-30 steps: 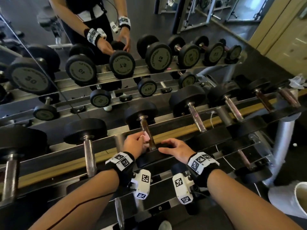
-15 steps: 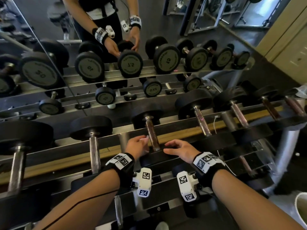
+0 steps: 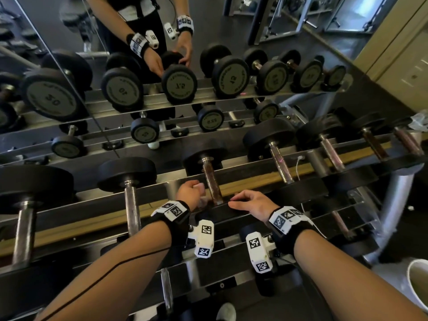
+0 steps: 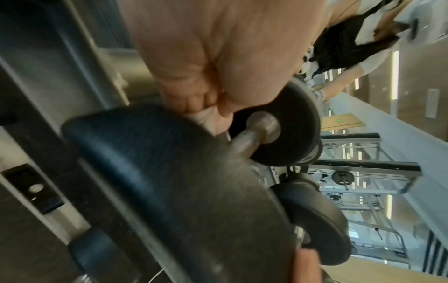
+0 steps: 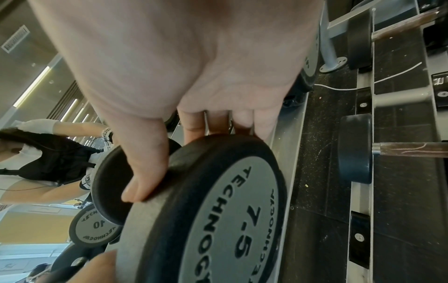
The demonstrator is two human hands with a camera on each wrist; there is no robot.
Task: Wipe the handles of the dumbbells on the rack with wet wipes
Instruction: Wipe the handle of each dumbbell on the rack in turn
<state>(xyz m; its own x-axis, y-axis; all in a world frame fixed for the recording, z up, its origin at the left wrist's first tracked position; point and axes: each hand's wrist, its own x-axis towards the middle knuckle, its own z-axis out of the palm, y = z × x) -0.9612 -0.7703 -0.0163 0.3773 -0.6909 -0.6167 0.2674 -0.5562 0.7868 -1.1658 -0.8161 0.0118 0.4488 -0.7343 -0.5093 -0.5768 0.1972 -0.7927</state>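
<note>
Left hand (image 3: pixel 190 193) is curled tight around a pale wipe (image 3: pixel 199 186), pressed against the left side of the dumbbell handle (image 3: pixel 212 181) on the rack (image 3: pixel 308 167). Right hand (image 3: pixel 252 205) lies with relaxed fingers across the near weight head (image 5: pixel 213 210), just right of that handle.

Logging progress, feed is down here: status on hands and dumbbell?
Left hand grips wipe beside handle. Right hand rests on 7.5 dumbbell's near head. Nothing in the way.
</note>
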